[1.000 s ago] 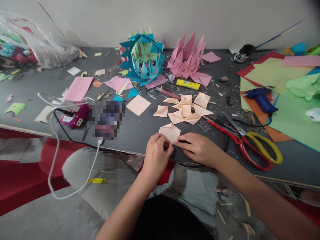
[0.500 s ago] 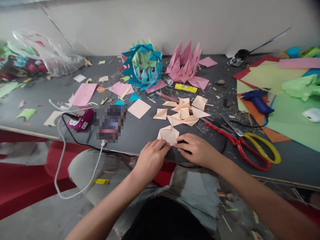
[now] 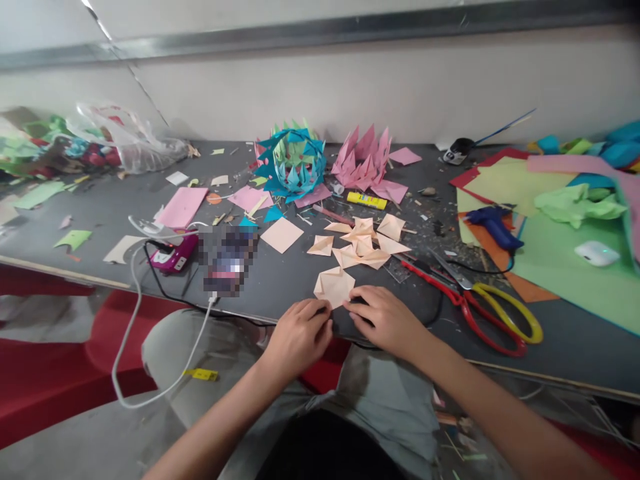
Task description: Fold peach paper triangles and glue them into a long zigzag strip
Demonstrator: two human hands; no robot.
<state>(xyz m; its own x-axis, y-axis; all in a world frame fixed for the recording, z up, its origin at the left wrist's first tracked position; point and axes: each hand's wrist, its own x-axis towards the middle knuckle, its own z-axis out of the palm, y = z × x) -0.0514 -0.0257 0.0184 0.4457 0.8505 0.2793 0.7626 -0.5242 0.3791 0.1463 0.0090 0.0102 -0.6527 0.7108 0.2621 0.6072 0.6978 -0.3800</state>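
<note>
A partly folded piece of peach origami paper (image 3: pixel 335 285) lies near the front edge of the dark table, creases showing and its upper corners turned in. My left hand (image 3: pixel 303 335) is closed at its lower left edge, fingers curled and the thumb mostly tucked under. On its lower right edge, my right hand (image 3: pixel 385 319) pinches with fingertips and thumb. Just beyond lie several folded peach pieces (image 3: pixel 363 245), some overlapping. A flat peach square (image 3: pixel 282 235) rests to their left.
Large scissors (image 3: pixel 470 293) with red and yellow handles lie right of my hands, near a blue glue gun (image 3: pixel 495 225). A blurred phone (image 3: pixel 230 260) on a white cable is at left. Behind stand blue (image 3: pixel 295 170) and pink (image 3: pixel 363 160) folded-paper rings and a glue stick (image 3: pixel 367 201).
The camera has tilted up, showing more wall. Both hands stay at the peach paper's lower edge; the left fingers look slightly lower and more curled.
</note>
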